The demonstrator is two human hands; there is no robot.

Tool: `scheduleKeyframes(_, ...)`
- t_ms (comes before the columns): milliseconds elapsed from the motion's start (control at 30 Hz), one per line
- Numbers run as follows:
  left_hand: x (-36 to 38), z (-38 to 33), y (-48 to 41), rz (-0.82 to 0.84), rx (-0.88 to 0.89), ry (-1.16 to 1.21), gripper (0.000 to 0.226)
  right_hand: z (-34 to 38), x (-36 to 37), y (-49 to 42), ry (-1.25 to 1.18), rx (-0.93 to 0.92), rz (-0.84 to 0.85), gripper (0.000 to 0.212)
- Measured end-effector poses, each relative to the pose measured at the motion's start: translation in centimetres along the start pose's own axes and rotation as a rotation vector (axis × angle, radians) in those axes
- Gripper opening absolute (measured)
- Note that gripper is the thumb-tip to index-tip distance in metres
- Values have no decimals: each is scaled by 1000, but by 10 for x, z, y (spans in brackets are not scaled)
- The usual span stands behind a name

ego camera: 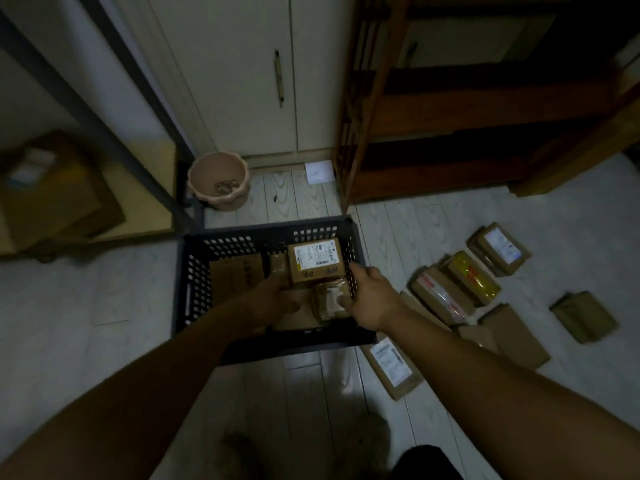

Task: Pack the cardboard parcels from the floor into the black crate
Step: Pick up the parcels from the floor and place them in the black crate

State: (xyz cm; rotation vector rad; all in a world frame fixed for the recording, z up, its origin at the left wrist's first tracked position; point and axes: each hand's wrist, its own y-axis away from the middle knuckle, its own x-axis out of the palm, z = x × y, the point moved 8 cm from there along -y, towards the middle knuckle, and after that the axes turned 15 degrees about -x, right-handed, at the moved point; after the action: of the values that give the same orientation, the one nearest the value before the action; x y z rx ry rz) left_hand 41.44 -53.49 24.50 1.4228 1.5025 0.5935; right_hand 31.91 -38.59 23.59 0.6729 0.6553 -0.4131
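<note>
Down in the black crate, cardboard parcels; right hand pinching the small taped parcel, grip of left hand unclear

Floor: pale wood-grain planks. Black perforated plastic crate sits at centre. Pink round plastic bucket far left of it, white paper sheet far, by the dark wooden shelf unit. Right of the crate: 6 brown cardboard parcels lie flat, 2 with white labels, 1 with yellow tape, and 1 olive one apart, far right.
</note>
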Motion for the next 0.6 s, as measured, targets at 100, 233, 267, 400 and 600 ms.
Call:
scheduleKeyframes(100,-23,-34,101,-36,-8,27,54,53,-62,53,-4,-34,-31,68)
scheduleKeyframes(233,-32,-76,215,-93,-11,47,34,116,-132,114,-8,-113,-70,63)
scheduleKeyframes(267,-35,-86,239,-121,15,48,37,129,-147,126,-14,-140,-88,62)
scheduleKeyframes(400,-42,-94,298,-209,32,42,68,169,-192,173,-31,-206,-148,68)
scheduleKeyframes(600,-39,-124,377,-308,186,-78,75,196,-235,258,-42,-220,-343,69)
